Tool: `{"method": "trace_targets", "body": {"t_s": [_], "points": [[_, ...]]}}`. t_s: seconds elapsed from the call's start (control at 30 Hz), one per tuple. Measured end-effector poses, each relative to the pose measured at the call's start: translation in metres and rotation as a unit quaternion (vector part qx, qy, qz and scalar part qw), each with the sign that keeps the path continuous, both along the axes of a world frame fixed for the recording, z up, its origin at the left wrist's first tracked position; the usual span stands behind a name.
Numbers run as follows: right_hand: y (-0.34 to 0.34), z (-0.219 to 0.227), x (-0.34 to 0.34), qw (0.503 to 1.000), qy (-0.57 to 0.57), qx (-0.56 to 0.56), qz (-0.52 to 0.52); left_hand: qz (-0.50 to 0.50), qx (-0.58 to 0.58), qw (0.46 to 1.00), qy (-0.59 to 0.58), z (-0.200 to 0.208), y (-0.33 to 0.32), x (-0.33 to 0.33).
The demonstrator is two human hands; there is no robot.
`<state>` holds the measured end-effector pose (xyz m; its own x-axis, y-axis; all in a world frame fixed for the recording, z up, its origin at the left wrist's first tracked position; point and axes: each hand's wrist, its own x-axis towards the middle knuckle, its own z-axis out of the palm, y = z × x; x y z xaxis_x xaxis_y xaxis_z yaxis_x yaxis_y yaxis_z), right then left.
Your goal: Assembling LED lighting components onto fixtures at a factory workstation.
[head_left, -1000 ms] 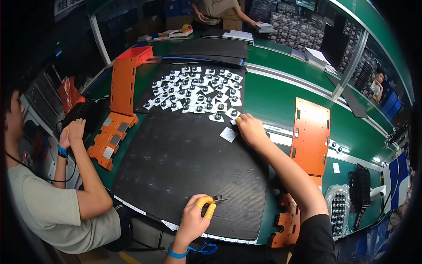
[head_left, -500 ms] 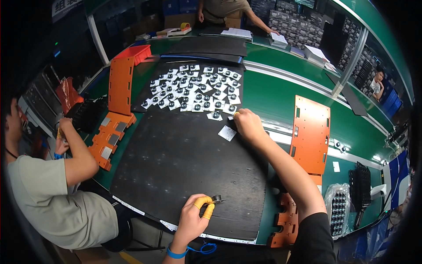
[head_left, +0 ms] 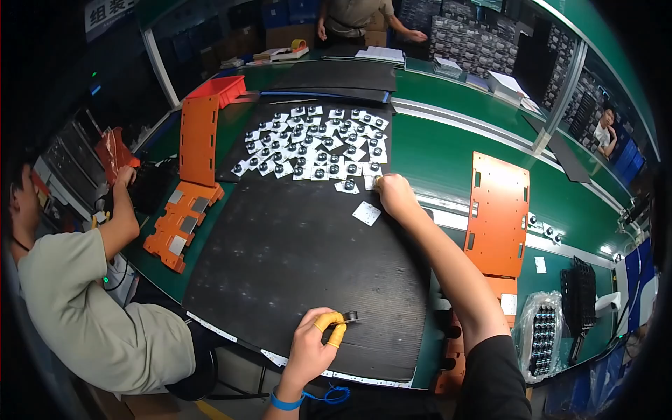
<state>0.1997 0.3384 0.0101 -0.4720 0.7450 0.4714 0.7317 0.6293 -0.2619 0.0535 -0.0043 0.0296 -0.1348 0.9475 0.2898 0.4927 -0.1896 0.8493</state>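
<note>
My left hand [head_left: 313, 350], with yellow finger cots and a blue wrist strap, pinches a black lens module [head_left: 352, 317] above the near part of the black mat [head_left: 294, 245]. The module's thin board shows edge-on. At the mat's far right edge, my right hand [head_left: 397, 198] has its fingers closed at a white square board [head_left: 369, 183]; the fingertips are partly hidden. A single lens board [head_left: 348, 186] lies just left of it, and a flat white board without a lens [head_left: 366, 213] lies nearer. Beyond them spreads a group of several white boards with black lenses [head_left: 308, 143].
Orange fixtures stand at left [head_left: 198, 140] and right [head_left: 498, 217]. A bagged tray of lenses [head_left: 544, 332] and a black rack [head_left: 577, 297] sit at the right. A co-worker [head_left: 105, 308] works at left; another person [head_left: 353, 17] stands across the bench. A red bin [head_left: 222, 89] is at back left.
My right fingers have shifted slightly at the mat's edge, and a white board now shows flat beside them. The left hand keeps its pinch. The left co-worker's arm has reached farther out.
</note>
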Motion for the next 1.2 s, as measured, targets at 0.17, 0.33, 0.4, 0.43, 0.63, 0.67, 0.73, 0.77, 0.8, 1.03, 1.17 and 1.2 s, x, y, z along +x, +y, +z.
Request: {"method": "trace_targets", "body": {"t_s": [0.17,0.33,0.4,0.43,0.63,0.67,0.73,0.77,0.8,1.03,1.17,1.2], "points": [[-0.053,0.040,-0.004,0.977,0.179,-0.063,0.099,0.018,0.070,0.997,0.030,0.001,0.001,-0.004],[-0.167,0.085,0.002,0.865,0.056,-0.339,0.366,0.025,0.038,0.999,-0.015,0.002,-0.004,-0.006],[-0.197,0.083,0.009,0.837,0.035,-0.371,0.400,0.031,0.036,0.999,-0.004,0.000,-0.003,-0.005],[-0.206,0.081,0.013,0.849,0.052,-0.363,0.380,0.026,0.038,0.999,0.002,0.001,-0.004,-0.005],[-0.220,0.077,0.021,0.899,0.027,-0.248,0.360,0.028,0.015,0.999,-0.011,-0.001,-0.006,-0.005],[-0.221,0.076,0.020,0.899,0.031,-0.231,0.371,0.027,0.015,0.999,-0.012,-0.001,-0.006,-0.005],[-0.224,0.078,0.016,0.904,0.031,-0.205,0.373,0.020,0.025,0.999,-0.011,-0.001,-0.005,-0.006],[-0.223,0.080,0.016,0.904,0.031,-0.206,0.374,0.021,0.024,0.999,-0.012,-0.003,-0.004,-0.006],[-0.221,0.082,0.015,0.905,0.014,-0.195,0.379,0.025,0.038,0.999,-0.014,-0.005,-0.003,-0.006],[-0.116,0.079,0.022,0.981,0.061,0.065,0.172,0.009,0.045,0.999,0.023,-0.001,-0.003,-0.006],[-0.059,0.047,0.031,0.992,-0.029,0.107,0.062,0.013,0.036,0.999,0.025,-0.003,-0.001,-0.005],[-0.052,0.042,0.032,0.991,-0.052,0.113,0.047,0.013,0.035,0.999,0.025,-0.003,0.000,-0.005]]}}
